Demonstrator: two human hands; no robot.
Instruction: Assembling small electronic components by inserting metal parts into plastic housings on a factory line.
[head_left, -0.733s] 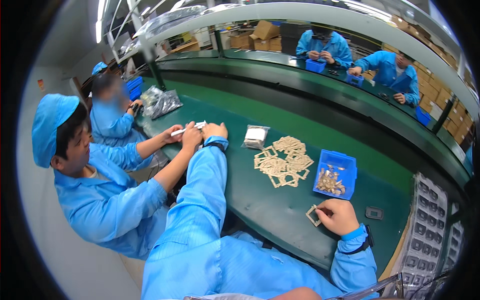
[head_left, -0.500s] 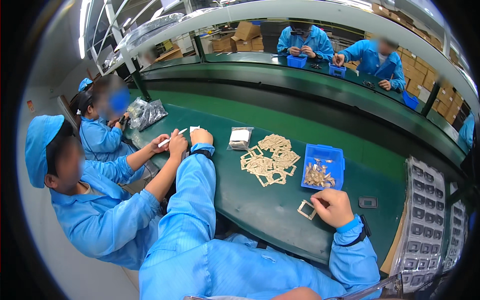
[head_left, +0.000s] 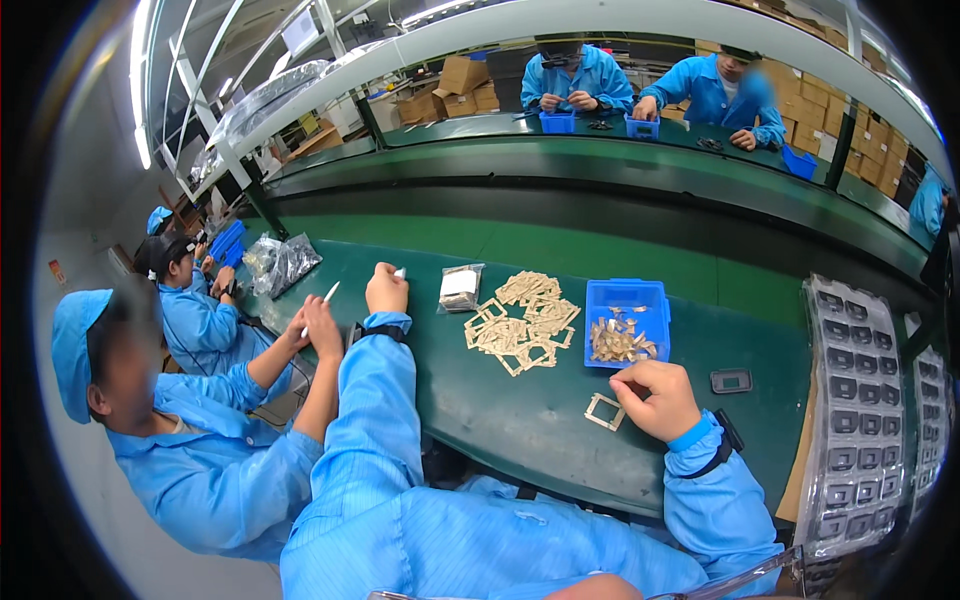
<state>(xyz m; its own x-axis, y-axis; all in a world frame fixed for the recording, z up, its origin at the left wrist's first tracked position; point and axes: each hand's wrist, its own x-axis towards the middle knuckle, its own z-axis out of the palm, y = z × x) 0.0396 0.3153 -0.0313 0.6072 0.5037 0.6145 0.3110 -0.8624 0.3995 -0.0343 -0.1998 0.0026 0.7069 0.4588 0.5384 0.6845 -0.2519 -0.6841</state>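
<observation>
My left hand (head_left: 387, 291) stretches out to the left, its fingers curled in a fist round something mostly hidden, with a small white tip (head_left: 400, 273) showing. My right hand (head_left: 660, 400) is nearer me, with thumb and forefinger pinched at the upper right corner of a thin beige rectangular frame (head_left: 591, 409). A heap of similar frames (head_left: 522, 325) lies beyond, next to a clear bag (head_left: 461, 288) with a white label. Behind the right hand stands a blue bin (head_left: 655, 299) holding small tan and metallic-looking pieces (head_left: 617, 342).
A dark rectangular part (head_left: 731, 381) lies right of my hand. Clear trays of dark parts (head_left: 856, 440) stand at the right edge. A co-worker (head_left: 200, 450) sits close on my left, holding a white pen (head_left: 331, 292). Plastic bags (head_left: 290, 264) lie farther along the green table (head_left: 480, 415).
The view has shifted. A white piece beside my left hand now shows only as a small tip. The co-worker's hands and pen have drawn away from my left hand. My right hand stays at the frame.
</observation>
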